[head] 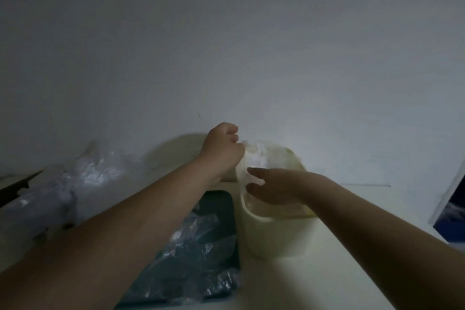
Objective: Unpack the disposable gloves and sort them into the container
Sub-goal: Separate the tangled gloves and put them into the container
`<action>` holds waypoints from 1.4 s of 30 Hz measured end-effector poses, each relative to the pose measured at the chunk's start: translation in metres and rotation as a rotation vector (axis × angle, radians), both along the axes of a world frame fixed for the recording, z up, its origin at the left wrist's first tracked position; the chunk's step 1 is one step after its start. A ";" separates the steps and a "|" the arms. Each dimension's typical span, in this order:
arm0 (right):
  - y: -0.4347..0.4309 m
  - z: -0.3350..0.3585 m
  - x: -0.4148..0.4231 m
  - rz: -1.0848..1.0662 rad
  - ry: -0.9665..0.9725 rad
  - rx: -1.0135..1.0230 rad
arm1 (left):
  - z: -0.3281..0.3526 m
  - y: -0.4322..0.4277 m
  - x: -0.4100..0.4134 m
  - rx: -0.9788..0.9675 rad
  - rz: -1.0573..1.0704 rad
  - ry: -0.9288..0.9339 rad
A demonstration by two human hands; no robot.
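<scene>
Head camera, dim light: we see a crumpled wad of thin translucent white plastic gloves (255, 156) at the centre of the frame, partly inside the mouth of a pale cream plastic container (271, 236) that stands on the counter (339, 272) just below centre. Our left hand (222, 148) is curled into a fist above the container's far rim and pinches the top of the wad between thumb and fingers. Our right hand (274, 186) reaches in from the right over the opening, fingers straight and a little apart, pointing toward the left of the frame. Whether it touches the film we cannot tell.

We judge the task well under way. Some gloves are already out of their wrapping and going into the container, though blur hides how many lie inside. Just left of the container a dark teal flat tray (221, 211) carries crinkled clear film (196, 241), and further left sits a heap of clear plastic bags (78, 178). We cannot tell whether these hold gloves or are empty wrapping, so more unpacking may be left.

The wad hangs from the pinch, so its long axis runs roughly up and down the frame, top at the fist, lower end pointing down into the container. Any finer direction is lost in the blur.

A plain grey-white wall (226, 45) fills the upper frame behind it all.
</scene>
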State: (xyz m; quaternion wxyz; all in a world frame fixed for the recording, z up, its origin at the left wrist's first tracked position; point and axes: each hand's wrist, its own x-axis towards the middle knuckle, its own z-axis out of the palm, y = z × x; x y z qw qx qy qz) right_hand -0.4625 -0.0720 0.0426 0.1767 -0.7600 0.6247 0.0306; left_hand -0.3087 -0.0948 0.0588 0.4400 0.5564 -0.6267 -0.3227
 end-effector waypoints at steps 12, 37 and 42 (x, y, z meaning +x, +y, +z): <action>0.005 0.019 0.028 0.023 0.248 -0.154 | -0.038 0.072 0.114 -0.049 -0.113 -0.358; 0.005 -0.086 0.146 -0.011 -0.403 -0.173 | -0.109 0.042 0.191 -0.141 0.077 -0.379; 0.010 -0.068 0.142 0.026 -0.696 -0.214 | -0.092 0.048 0.188 -0.197 0.005 -0.230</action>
